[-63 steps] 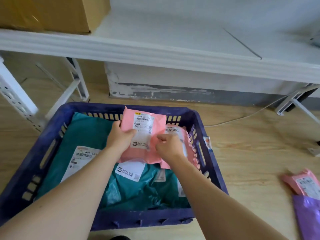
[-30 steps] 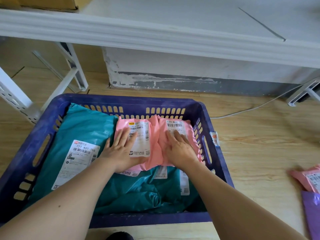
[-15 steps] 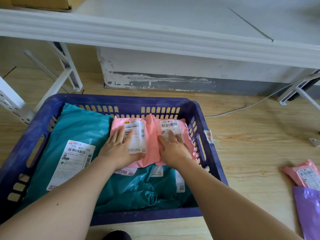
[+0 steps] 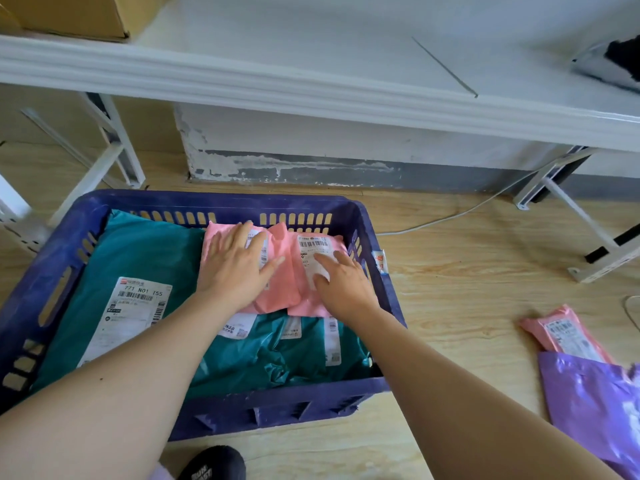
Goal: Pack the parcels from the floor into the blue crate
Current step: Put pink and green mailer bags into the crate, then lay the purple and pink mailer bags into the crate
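In the blue crate (image 4: pixel 377 271), left hand (image 4: pixel 235 268) and right hand (image 4: pixel 341 284) flat on pink parcels (image 4: pixel 287 289), fingers spread, gripping nothing.

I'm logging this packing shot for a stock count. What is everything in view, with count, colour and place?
Slotted plastic crate: one, blue, on the wooden floor.
Teal plastic mailer bags: at least two, inside the crate, underneath.
Pink plastic mailer bags: two, side by side on the teal ones, at the crate's far right.
Pink mailer on the floor: one, right of the crate.
Purple plastic mailer: one, on the floor, overlapping that pink one.
Cardboard box: one, brown, on the white shelf.
White cable: one, along the floor.
Black shoe: one, bottom edge.
Left hand: flat on the left pink bag.
Right hand: flat on the right pink bag.
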A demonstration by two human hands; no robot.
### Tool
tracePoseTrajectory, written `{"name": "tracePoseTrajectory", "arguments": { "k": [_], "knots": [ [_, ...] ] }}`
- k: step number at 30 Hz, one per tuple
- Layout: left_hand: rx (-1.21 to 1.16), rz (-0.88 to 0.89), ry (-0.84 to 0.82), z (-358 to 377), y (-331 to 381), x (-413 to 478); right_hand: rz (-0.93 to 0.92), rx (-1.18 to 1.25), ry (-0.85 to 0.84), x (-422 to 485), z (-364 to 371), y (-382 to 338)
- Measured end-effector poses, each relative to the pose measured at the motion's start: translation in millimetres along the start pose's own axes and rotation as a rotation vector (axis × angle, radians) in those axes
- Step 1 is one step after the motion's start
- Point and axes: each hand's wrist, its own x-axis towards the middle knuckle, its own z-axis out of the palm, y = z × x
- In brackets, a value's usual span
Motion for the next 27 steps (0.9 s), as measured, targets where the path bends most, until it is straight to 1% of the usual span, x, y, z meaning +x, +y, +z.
{"name": "tracePoseTrajectory", "arguments": {
  "k": [4, 9, 11, 15, 19, 22, 27],
  "knots": [
    [-0.091, 0.071, 0.031, -20.5, 36.6, 4.7, -0.019, 0.039, 0.147, -14.9, -19.9, 9.4],
    [-0.176, 0.207, 0.072, -39.1, 86.2, -4.4, 0.011, 0.061, 0.271, -40.7, -51.8, 28.0],
    [-0.219, 0.244, 0.061, -46.8, 104.2, -9.5, 0.031, 0.052, 0.307, -52.0, -62.4, 37.9],
    [-0.282, 0.297, -0.014, -63.2, 136.1, -16.6, 0.090, 0.029, 0.356, -75.3, -83.9, 55.8],
    [-0.303, 0.318, -0.045, -79.4, 166.0, -20.4, 0.172, 0.104, 0.445, -95.7, -110.0, 63.8],
    [-0.337, 0.374, -0.063, -84.5, 197.7, -26.2, 0.224, 0.132, 0.507, -118.0, -128.5, 74.5],
    [-0.368, 0.473, -0.089, -93.3, 245.7, -40.9, 0.275, 0.060, 0.544, -164.8, -147.9, 102.0]
  ]
}}
